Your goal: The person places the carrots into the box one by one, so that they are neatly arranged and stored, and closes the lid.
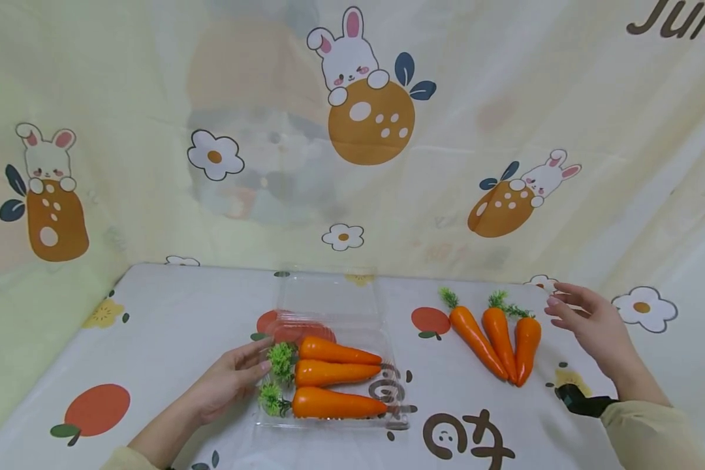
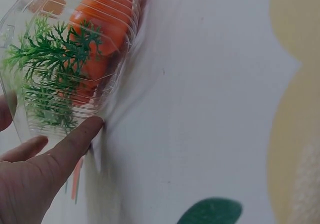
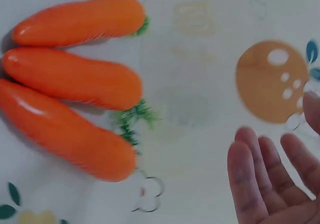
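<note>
A clear plastic clamshell box (image 1: 329,423) lies with its lid (image 1: 329,297) folded back. Three orange carrots (image 1: 337,374) with frilly green tops (image 1: 281,360) lie side by side in it. My left hand (image 1: 235,378) is at the box's left end; in the left wrist view its extended index finger (image 2: 75,141) touches the ribbed plastic wall, beside the green tops. My right hand (image 1: 593,329) is raised at the right, holding nothing, with fingers loosely extended. Nearest to it, three more carrots (image 1: 527,349) lie on the cloth, tips together and tops fanned apart.
A white printed cloth (image 1: 170,339) with fruit and lettering covers the table. Behind it hangs a cream curtain (image 1: 270,215) with rabbit and flower prints, meeting the table's far edge. A black strap (image 1: 584,401) is at my right wrist.
</note>
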A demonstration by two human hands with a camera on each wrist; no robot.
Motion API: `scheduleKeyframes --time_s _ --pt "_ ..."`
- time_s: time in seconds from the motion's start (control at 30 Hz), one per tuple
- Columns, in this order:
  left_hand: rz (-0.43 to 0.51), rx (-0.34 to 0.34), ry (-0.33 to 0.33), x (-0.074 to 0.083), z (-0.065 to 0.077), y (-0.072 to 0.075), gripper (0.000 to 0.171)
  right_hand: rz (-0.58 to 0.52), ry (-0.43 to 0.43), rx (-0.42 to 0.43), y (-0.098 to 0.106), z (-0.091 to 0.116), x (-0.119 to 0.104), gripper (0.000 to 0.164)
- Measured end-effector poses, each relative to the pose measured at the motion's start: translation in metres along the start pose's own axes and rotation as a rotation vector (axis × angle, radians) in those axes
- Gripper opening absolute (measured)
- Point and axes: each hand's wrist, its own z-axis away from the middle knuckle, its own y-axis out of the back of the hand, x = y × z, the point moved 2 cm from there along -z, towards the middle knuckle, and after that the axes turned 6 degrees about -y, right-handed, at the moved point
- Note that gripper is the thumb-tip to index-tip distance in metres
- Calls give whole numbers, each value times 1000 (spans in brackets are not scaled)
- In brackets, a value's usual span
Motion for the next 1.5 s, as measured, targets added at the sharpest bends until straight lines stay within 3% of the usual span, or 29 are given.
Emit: scheduleKeyframes --time_s 0.37,0.53,0.73,0.9,1.13,1.5 --pt "-7 14 4 -2 0 -1 66 -133 -213 30 -10 -12 39 83" --pt "-11 20 7 -1 1 -1 66 -94 -291 4 -19 -16 51 85" --pt "-7 14 7 -1 1 -1 67 30 -392 -19 -32 -22 59 84" --pt "-8 15 9 -1 1 -1 66 96 -411 -35 -39 -28 63 83" --pt "-17 22 7 -2 0 -1 66 136 -441 -120 -48 -30 63 92" --pt "1 8 -5 -1 1 -1 67 194 -426 -142 -60 -35 57 89"
